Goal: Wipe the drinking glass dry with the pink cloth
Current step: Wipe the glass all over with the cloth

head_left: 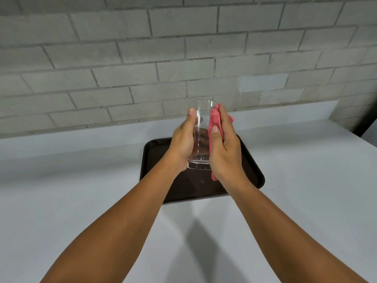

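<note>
1. Centre of the frame: the drinking glass [201, 137] is up off the surface, held upright between 2 bare hands, its open rim at the top against the grey block wall [183, 48].
2. The left hand [183, 139] is wrapped around the glass's left side, thumb pointing up along the wall of the glass, fingers curled behind it — a firm hold.
3. The right hand [223, 146] is pressed flat to the glass's right side with the pink cloth [215, 119] sandwiched between palm and glass; thumb lies on the cloth.
4. Pink cloth pokes out above the fingers near the rim, to the right of the hand, and a small corner hangs below the right wrist.
5. Below and behind the hands, a dark brown tray [253, 170] sits on the white counter [81, 180], mid-frame.
6. Both forearms reach in from the lower corners, and their shadows fall on the counter at lower centre.
</note>
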A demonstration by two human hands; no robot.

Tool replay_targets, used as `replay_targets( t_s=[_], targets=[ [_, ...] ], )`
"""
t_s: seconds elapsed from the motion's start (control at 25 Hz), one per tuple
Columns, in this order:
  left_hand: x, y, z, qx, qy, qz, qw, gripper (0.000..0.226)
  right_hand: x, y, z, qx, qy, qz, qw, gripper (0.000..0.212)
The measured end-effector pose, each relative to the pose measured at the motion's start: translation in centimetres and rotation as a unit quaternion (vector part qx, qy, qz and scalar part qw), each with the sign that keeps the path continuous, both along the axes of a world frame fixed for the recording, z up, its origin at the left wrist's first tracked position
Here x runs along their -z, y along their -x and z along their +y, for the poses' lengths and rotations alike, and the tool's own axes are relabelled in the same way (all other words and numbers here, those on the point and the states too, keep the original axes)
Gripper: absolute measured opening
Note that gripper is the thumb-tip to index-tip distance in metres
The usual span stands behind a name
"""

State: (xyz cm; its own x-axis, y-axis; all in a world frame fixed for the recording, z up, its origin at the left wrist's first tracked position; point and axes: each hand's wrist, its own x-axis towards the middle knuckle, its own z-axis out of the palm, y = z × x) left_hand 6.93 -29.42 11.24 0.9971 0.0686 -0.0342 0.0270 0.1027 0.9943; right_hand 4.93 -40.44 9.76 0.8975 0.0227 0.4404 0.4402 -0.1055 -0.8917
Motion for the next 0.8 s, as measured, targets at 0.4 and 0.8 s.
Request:
replay_targets(
  t_s=[0.4, 0.8],
  targets=[
    [0.2, 0.4, -0.7, -0.026, -0.103, -0.054, 0.993, 0.069, -0.8, -0.4, 0.3, 0.013, -0.03, 0.031, 0.999, 0.046],
    [0.2, 1.6, -0.9, 0.019, 0.057, -0.016, 0.998, 0.055, -2.1, -2.0, -1.6, 0.013, -0.076, 0.076, 0.994, 0.043]
  ],
)
